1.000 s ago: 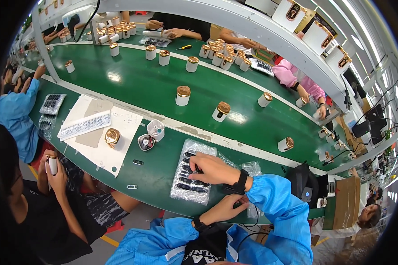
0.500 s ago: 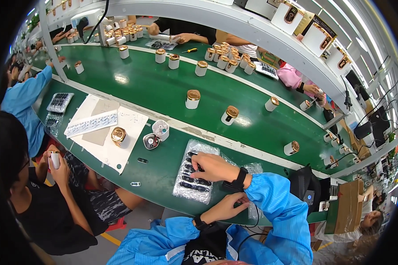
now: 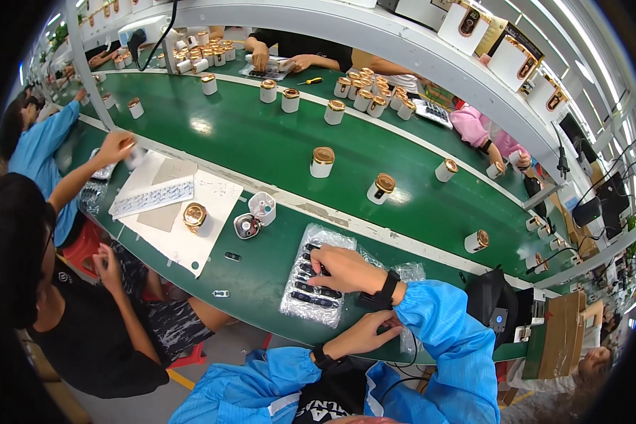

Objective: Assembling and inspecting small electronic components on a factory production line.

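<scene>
On the near worktop lies a clear bubble-wrapped pack (image 3: pixel 309 313) holding rows of small black oblong parts (image 3: pixel 316 299). My right hand (image 3: pixel 343 270) reaches across it from the right, fingertips curled down among the parts. What sits between its thumb and fingers is hidden. Close to the table's front edge, my left hand (image 3: pixel 364 335) rests with bent fingers beside some clear plastic wrap (image 3: pixel 408 340). Its fingertips are partly covered, and I cannot make out what they hold. Two loose small parts, one black (image 3: pixel 233 256) and one pale (image 3: pixel 221 293), lie left of the pack.
An opened white housing (image 3: pixel 263 207) and a gold-topped white unit (image 3: pixel 195 216) sit to the left, the latter on a paper sheet (image 3: pixel 219 194). Similar units (image 3: pixel 323 162) stand along the green belt (image 3: pixel 254 134). A black bag (image 3: pixel 489 300) is at right. A co-worker (image 3: pixel 85 339) sits at left.
The co-worker at left has stretched an arm toward the belt with a blurred white unit. My view has shifted slightly; both my hands stay in nearly the same places.
</scene>
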### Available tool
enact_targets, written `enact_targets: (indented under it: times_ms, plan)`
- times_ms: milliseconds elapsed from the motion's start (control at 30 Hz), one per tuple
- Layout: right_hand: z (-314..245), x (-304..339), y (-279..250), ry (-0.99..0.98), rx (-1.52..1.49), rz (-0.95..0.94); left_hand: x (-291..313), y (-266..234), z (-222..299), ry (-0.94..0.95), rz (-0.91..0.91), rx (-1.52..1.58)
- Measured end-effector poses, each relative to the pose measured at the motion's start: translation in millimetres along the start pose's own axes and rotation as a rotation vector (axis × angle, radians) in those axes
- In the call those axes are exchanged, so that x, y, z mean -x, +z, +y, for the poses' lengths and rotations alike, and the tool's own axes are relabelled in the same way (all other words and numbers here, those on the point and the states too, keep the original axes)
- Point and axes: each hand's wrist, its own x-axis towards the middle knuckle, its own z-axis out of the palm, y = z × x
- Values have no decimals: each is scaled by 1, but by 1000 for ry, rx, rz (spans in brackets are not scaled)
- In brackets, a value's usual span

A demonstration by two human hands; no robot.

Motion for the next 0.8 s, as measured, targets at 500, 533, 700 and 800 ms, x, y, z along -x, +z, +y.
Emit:
enact_targets:
  times_ms: [500, 533, 700, 800]
  plan:
    - [-2, -2, 0, -42, 1, 0, 3, 1, -7, 60, 47, 39]
    - [-3, -2, -1, -21, -4, -8, 4, 0, -6, 68, 44, 39]
    - [-4, -1, -2, -2, 0, -13, 3, 0, -6, 77, 25, 25]
    - [-5, -1, -2, -11, 8, -1, 4, 0, -6, 80, 29, 25]
